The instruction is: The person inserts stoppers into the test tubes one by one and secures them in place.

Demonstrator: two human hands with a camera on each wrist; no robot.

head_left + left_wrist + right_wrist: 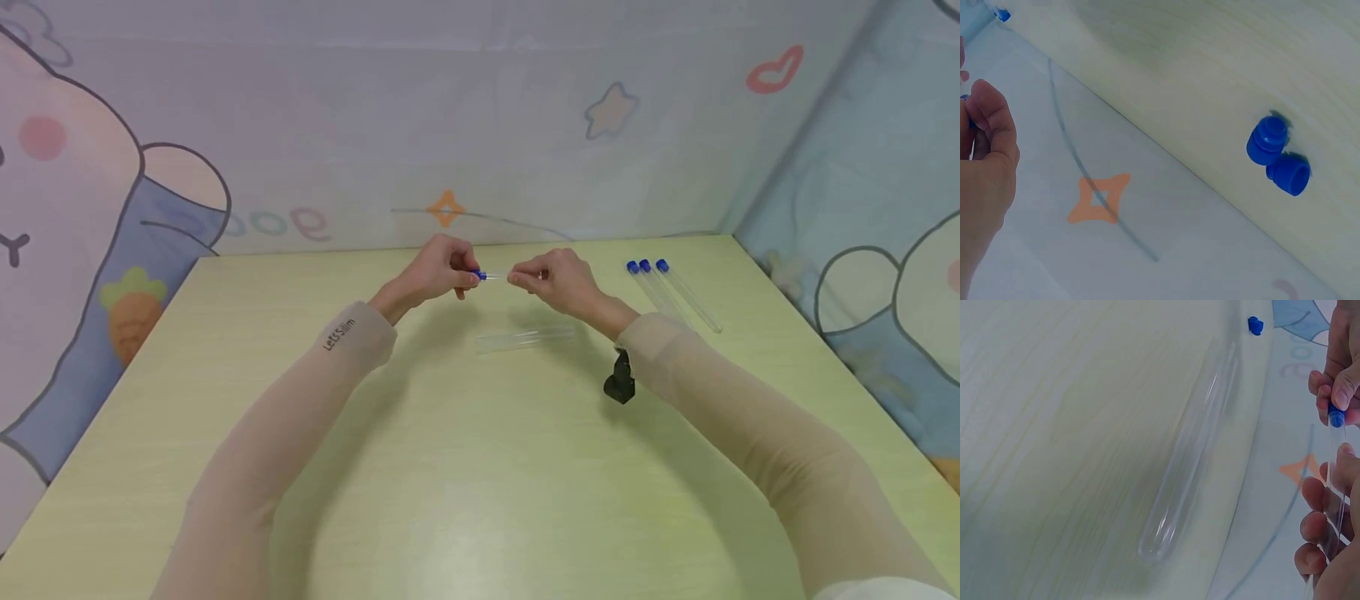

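Over the far middle of the table, my left hand (437, 271) pinches a blue cap (1335, 417) between thumb and fingers. The cap sits at the mouth of a clear test tube (497, 276). My right hand (561, 283) grips that tube along its body, its fingers curled round it in the right wrist view. Below the hands, clear tubes without caps (525, 337) lie side by side on the table. Two loose blue caps, one cap (1266, 140) touching the other cap (1291, 175), lie on the table in the left wrist view; the left hand hides them from the head view.
Three tubes with blue caps lie at the back right, the rightmost tube (692, 297) slightly apart. A black device (619, 383) hangs from the right wrist. Behind the table's far edge stands a printed cloth backdrop (510, 125).
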